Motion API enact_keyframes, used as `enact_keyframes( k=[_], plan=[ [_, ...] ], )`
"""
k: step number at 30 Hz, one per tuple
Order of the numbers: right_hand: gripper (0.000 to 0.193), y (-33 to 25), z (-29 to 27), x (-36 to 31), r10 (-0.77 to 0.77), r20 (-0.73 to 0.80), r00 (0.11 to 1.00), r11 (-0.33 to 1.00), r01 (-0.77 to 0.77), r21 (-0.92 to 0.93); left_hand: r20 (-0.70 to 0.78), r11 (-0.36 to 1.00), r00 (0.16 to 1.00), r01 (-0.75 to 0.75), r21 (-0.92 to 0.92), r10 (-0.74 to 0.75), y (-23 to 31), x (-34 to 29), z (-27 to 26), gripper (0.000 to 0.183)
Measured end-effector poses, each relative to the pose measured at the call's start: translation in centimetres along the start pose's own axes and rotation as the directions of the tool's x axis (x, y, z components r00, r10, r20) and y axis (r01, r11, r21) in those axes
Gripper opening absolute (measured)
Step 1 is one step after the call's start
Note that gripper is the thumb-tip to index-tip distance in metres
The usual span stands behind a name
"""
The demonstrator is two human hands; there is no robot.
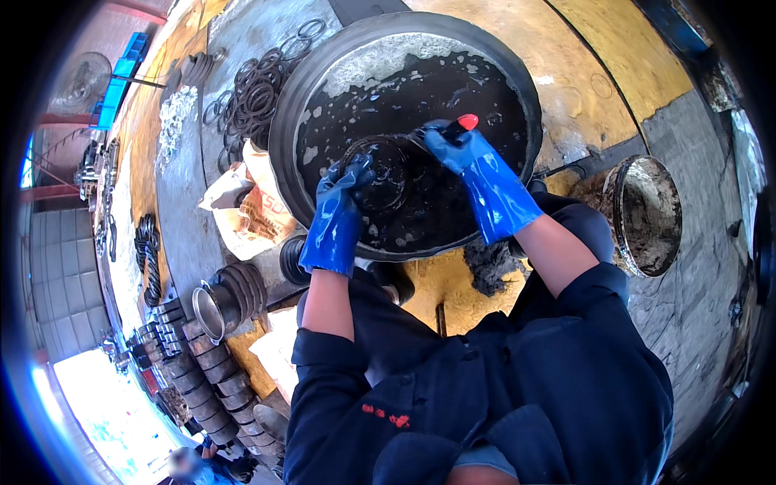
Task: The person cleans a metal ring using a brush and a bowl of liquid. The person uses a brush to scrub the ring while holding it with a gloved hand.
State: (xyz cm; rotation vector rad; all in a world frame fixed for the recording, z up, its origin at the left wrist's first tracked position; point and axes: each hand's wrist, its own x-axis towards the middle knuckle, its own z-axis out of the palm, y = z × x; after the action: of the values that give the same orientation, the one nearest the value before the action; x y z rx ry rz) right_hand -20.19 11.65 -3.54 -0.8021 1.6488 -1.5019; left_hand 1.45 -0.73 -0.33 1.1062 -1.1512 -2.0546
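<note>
Both my hands wear long blue rubber gloves over a wide round tub [284,113] of black liquid with pale foam along its far side. My left hand [346,179] is closed on the near-left rim of a dark, wet ring [404,153], held at the liquid's surface. My right hand [453,148] is wrapped round a tool with a red-ended handle [467,121]. The tool's working end points towards the ring's far right edge, but it is too dark to tell its kind or whether it touches.
Left of the tub lie a heap of black rings [257,95] and a torn paper sack [257,212]. Stacked metal rings [242,293] stand at lower left. A dirty open drum [651,214] lies on the right. Another person [206,467] is at the bottom left.
</note>
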Motion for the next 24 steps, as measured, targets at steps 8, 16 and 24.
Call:
enact_keyframes(
  k=[8, 16, 24],
  plan=[
    [0.032, -3.0, 2.7, -1.6, -0.483, 0.212, 0.85, 0.805, 0.526, -0.276, 0.131, 0.995, 0.99, 0.056, -0.078, -0.046, -2.3, 0.8, 0.2, 0.031],
    [0.033, -0.6, 1.2, -1.4, 0.013, -0.091, 0.996, 0.905, -0.05, -0.421, 0.012, 0.996, 0.996, 0.084, 0.03, -0.084, 0.6, -1.0, 3.2, 0.032],
    [0.031, 1.8, 2.6, -2.2, 0.499, 0.033, 0.866, 0.838, -0.472, -0.276, -0.065, 0.997, 0.995, -0.08, -0.003, 0.08, -0.9, 0.8, 1.6, 0.031]
  ],
)
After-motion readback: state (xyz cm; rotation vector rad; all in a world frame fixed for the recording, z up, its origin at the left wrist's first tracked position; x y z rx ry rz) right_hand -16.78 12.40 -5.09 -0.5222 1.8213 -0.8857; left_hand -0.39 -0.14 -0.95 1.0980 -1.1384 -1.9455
